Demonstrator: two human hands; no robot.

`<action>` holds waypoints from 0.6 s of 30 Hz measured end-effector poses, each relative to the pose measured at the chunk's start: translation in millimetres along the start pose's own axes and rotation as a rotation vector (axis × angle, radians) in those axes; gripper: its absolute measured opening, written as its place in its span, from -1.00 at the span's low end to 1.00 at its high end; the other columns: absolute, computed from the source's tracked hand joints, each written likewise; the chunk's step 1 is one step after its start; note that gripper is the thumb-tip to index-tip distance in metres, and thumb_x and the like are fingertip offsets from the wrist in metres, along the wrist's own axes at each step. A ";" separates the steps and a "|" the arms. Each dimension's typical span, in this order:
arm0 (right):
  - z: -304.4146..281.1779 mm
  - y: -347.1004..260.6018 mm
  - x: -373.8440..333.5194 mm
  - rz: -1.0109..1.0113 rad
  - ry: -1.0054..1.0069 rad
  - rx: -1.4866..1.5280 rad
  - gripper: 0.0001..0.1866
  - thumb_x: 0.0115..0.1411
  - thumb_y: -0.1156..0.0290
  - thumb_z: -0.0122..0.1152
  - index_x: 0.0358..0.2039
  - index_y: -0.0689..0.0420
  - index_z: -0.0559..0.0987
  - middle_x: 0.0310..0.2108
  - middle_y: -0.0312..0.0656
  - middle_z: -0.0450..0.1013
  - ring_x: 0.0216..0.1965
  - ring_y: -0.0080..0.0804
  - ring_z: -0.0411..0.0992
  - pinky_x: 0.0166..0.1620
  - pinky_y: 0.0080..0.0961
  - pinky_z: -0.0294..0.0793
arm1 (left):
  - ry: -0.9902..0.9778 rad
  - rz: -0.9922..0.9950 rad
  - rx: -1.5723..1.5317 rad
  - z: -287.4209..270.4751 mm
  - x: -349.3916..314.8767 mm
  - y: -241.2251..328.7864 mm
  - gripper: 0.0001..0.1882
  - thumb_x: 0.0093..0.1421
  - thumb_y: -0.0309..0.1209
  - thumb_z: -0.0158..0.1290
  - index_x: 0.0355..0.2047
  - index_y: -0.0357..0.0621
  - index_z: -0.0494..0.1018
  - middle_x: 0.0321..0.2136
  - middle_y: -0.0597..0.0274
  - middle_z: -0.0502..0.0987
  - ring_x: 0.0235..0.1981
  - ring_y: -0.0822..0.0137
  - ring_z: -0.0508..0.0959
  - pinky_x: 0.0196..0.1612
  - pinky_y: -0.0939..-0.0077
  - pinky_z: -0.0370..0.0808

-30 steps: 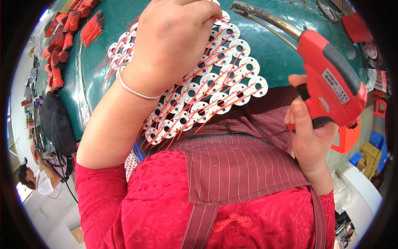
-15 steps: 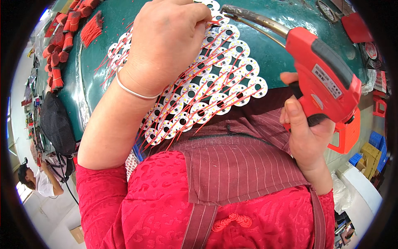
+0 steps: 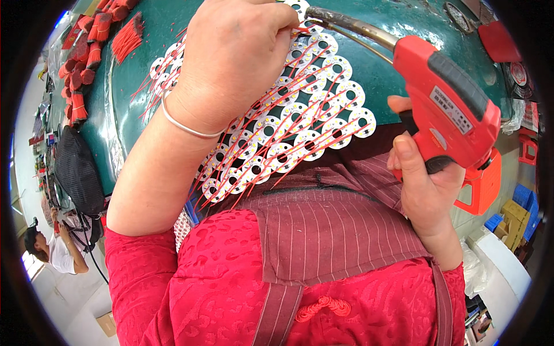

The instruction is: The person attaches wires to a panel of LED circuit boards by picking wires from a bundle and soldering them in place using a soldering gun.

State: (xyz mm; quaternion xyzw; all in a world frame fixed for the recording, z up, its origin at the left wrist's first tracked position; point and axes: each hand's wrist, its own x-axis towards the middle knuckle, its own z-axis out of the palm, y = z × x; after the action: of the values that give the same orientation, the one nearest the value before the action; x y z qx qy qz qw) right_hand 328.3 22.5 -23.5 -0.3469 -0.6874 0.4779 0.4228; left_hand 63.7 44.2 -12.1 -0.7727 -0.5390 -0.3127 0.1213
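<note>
My left hand is closed at the upper middle, its fingertips pinching a red wire over a white ring-shaped LED circuit board. My right hand grips a red and black soldering gun, with the forefinger at its trigger. The gun's dark metal tip points left and sits close to my left fingertips; whether it touches the board cannot be made out. Rows of white LED boards lie in a slanting sheet beneath my left hand, with red wires across them. My left hand and forearm hide part of the sheet.
The boards rest on a green worktop. Bundles of red wires lie at the far left, near a black mesh bag. An orange-red plastic stool stands at right. Another person is off to the left.
The soldering gun and my right hand have shifted very slightly left. The sheet of boards appears slightly further right in view. My left hand keeps its pinch.
</note>
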 end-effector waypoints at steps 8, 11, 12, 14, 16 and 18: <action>-7.4 6.3 -5.2 -0.022 -0.072 -0.104 -0.67 0.26 0.65 0.14 0.03 0.30 0.39 -0.14 -0.06 0.46 -0.51 -0.62 0.37 -0.47 -0.64 0.43 | 0.011 0.017 0.001 -1.0 0.7 0.7 -0.95 -0.04 -0.55 0.18 -0.57 -0.11 0.54 -0.58 0.16 0.45 -0.45 0.07 0.48 -0.33 0.24 0.43; -7.8 4.8 -5.5 0.001 -0.075 -0.133 -0.72 0.25 0.64 0.15 -0.03 0.30 0.40 -0.20 -0.11 0.44 -0.50 -0.61 0.37 -0.47 -0.62 0.44 | -0.019 0.040 0.040 -1.3 2.6 0.9 -0.95 -0.05 -0.55 0.18 -0.57 -0.12 0.54 -0.57 0.16 0.45 -0.45 0.07 0.48 -0.32 0.24 0.43; -7.4 5.1 -5.8 0.008 -0.063 -0.098 -0.71 0.25 0.64 0.15 -0.01 0.31 0.39 -0.17 -0.08 0.45 -0.50 -0.61 0.37 -0.47 -0.62 0.44 | -0.024 0.016 0.029 -2.6 3.3 2.3 -0.95 -0.05 -0.55 0.18 -0.57 -0.12 0.54 -0.57 0.16 0.45 -0.45 0.07 0.48 -0.32 0.24 0.43; -5.6 2.6 -5.0 0.014 -0.049 -0.063 -0.69 0.25 0.63 0.15 0.00 0.31 0.39 -0.14 -0.06 0.46 -0.50 -0.62 0.37 -0.47 -0.62 0.44 | -0.028 -0.006 0.019 -3.6 4.3 3.1 -0.95 -0.05 -0.55 0.18 -0.57 -0.12 0.54 -0.57 0.16 0.45 -0.45 0.07 0.48 -0.32 0.24 0.43; -0.6 -3.7 -2.8 0.045 0.027 0.011 -0.68 0.25 0.62 0.15 0.02 0.32 0.39 -0.07 0.00 0.46 -0.49 -0.62 0.36 -0.46 -0.62 0.45 | -0.029 -0.017 0.010 -4.4 2.5 2.9 -0.95 -0.05 -0.56 0.18 -0.56 -0.13 0.54 -0.57 0.15 0.45 -0.44 0.07 0.48 -0.32 0.24 0.43; -0.9 -6.3 -0.7 0.063 0.023 0.015 -0.67 0.26 0.61 0.14 0.03 0.32 0.39 -0.04 0.01 0.45 -0.49 -0.62 0.36 -0.46 -0.62 0.45 | -0.025 -0.002 0.005 -2.9 1.6 0.3 -0.95 -0.05 -0.56 0.18 -0.56 -0.13 0.55 -0.56 0.15 0.45 -0.43 0.06 0.48 -0.31 0.25 0.44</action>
State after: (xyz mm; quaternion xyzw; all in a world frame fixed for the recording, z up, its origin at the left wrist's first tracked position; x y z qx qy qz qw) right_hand 329.0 20.3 -17.5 -0.3705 -0.6678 0.4920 0.4180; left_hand 63.3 43.8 -8.8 -0.7756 -0.5420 -0.3018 0.1165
